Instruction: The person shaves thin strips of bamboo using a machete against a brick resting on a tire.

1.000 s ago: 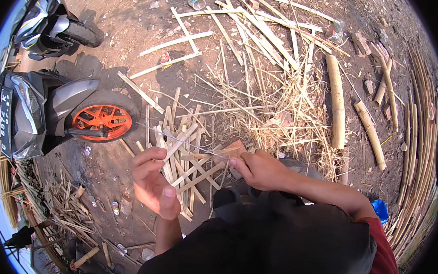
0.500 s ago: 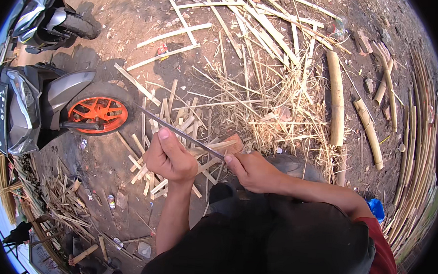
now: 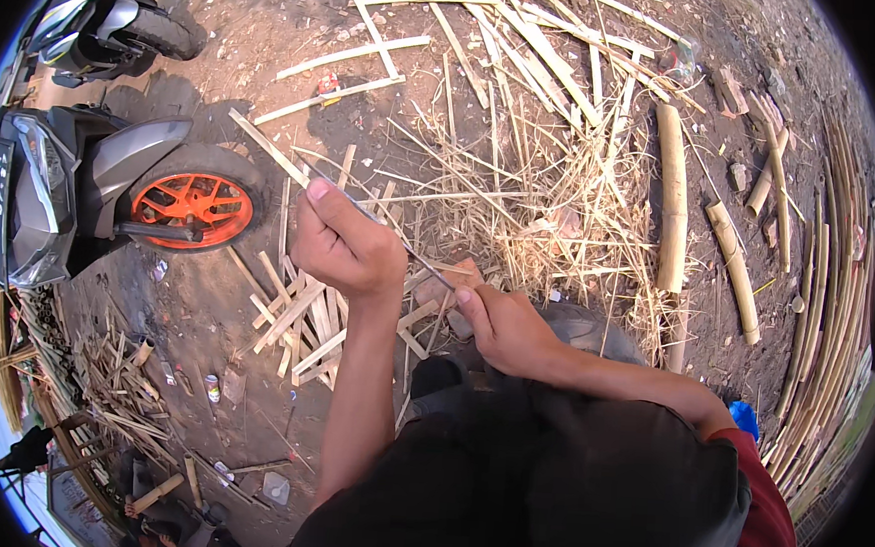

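The thin strip (image 3: 426, 265), upper end nearest the orange wheel (image 3: 189, 200), is clamped by the right hand (image 3: 510, 330) and overlapped wheelward by the left hand (image 3: 349, 243), fingers curled, grip unclear.

A long, slim, dark grey blade (image 3: 426, 263) slants through the air in front of the person, looking straight and very narrow. Its near end disappears into the closed right hand (image 3: 509, 328); the rest points away and to the left, past the curled left hand (image 3: 351, 246). I cannot make out exactly where the far tip ends.
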A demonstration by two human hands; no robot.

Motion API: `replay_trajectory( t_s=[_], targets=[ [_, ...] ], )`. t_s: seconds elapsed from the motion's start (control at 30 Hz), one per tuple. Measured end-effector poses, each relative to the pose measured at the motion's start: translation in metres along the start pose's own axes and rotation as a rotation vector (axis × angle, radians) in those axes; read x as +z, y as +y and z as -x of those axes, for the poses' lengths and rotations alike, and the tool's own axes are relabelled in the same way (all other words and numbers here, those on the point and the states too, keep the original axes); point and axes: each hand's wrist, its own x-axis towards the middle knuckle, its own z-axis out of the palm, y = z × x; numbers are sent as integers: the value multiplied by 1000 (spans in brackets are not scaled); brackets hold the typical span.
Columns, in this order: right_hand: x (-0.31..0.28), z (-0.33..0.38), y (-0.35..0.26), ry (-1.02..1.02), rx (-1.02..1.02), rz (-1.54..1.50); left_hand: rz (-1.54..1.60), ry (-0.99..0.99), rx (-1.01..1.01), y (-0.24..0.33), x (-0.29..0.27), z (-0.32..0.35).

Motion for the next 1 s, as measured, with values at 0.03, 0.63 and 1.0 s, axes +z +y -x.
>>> replay_trajectory(
  t_s=[0.03, 0.63, 1.0],
  targets=[
    [-2, -1, -1, 3, 11, -15, 28, -30, -40, 3, 3, -1],
    [-44, -20, -20, 182, -28, -248, 213, -31, -101, 1, 19, 3],
    [5, -7, 30, 27, 32, 349, 269, -84, -114, 5, 10, 5]
  ],
)
